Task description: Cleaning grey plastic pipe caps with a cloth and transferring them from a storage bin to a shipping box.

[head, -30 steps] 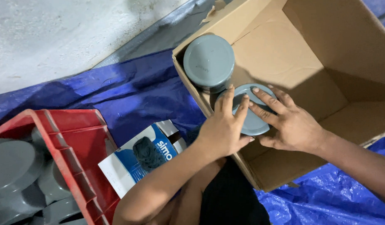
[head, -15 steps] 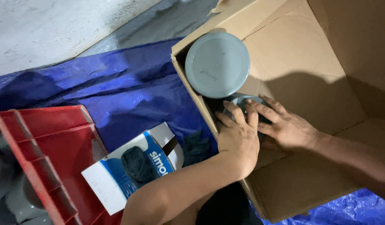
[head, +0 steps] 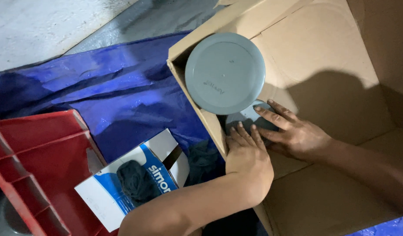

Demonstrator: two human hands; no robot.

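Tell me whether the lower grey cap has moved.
Yes. The lower grey cap sank deeper into the cardboard box, now partly beneath the upper grey cap.

Cardboard box [head: 323, 57] open, filling frame from 12 to 4 o'clock. Tall grey round cap [head: 225, 72] standing in near-left box corner. Second grey cap [head: 246, 120] low at 5 o'clock of first, partly hidden. Left hand [head: 248, 153] and right hand [head: 295, 135] both flat on second cap, fingers spread. Blue tarp [head: 110, 91] at 9 o'clock. Red crate [head: 40, 161] at 8 o'clock; blue-white carton [head: 131, 179] just beside it.
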